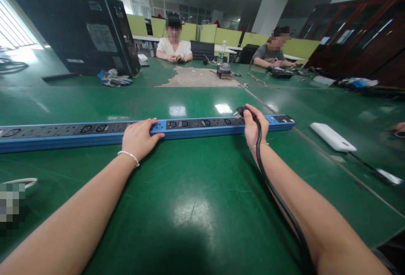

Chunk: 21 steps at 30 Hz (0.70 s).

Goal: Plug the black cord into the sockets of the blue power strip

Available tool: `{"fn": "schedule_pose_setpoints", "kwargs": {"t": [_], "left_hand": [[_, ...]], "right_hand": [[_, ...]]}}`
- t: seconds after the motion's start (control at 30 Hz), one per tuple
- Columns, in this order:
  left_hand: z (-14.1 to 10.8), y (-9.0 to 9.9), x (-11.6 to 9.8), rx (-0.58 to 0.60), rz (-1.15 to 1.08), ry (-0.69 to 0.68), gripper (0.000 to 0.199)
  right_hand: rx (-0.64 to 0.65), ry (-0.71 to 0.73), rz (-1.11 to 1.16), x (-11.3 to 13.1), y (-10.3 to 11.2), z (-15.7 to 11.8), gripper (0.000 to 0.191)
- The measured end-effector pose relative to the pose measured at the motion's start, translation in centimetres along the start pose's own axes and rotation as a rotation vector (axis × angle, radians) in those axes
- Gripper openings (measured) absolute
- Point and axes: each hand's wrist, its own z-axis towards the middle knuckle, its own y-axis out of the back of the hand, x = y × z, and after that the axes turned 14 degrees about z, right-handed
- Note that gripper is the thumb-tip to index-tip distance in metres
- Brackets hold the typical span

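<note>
A long blue power strip (205, 130) with a row of black sockets lies across the green table. My left hand (139, 138) is wrapped over it, left of the middle, beside a blue socket section. In my right hand (255, 125) is a black plug (241, 109), its metal prongs pointing left, just above the strip's right part. A thick black cable (275, 186) runs from the plug down along my right forearm.
A white power bank (332, 137) with a cable lies at the right. Behind the strip are a black computer case (72, 34), gloves (114, 78), a bottle (221, 53) and a worn patch of tabletop. Two people sit at the far side.
</note>
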Motion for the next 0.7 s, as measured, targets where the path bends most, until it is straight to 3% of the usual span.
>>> {"fn": "schedule_pose_setpoints", "kwargs": {"t": [0.13, 0.27, 0.37, 0.5, 0.7], "left_hand": [[0.0, -0.1, 0.0, -0.004, -0.011, 0.002, 0.051], [0.1, -0.2, 0.2, -0.015, -0.016, -0.008, 0.05], [0.1, -0.3, 0.3, -0.015, -0.014, -0.025, 0.049], [0.1, -0.4, 0.3, -0.026, -0.01, -0.032, 0.048], [0.2, -0.3, 0.2, -0.03, -0.032, -0.035, 0.045]], "right_hand": [[0.175, -0.052, 0.077, 1.3, -3.1, -1.2, 0.031], [0.222, -0.14, 0.172, 2.2, -7.9, -2.2, 0.029], [0.288, -0.14, 0.11, 3.4, -10.4, -2.9, 0.022], [0.368, -0.096, -0.028, 4.8, -10.7, -4.0, 0.022], [0.379, -0.057, -0.151, 5.3, -9.8, -4.4, 0.026]]}}
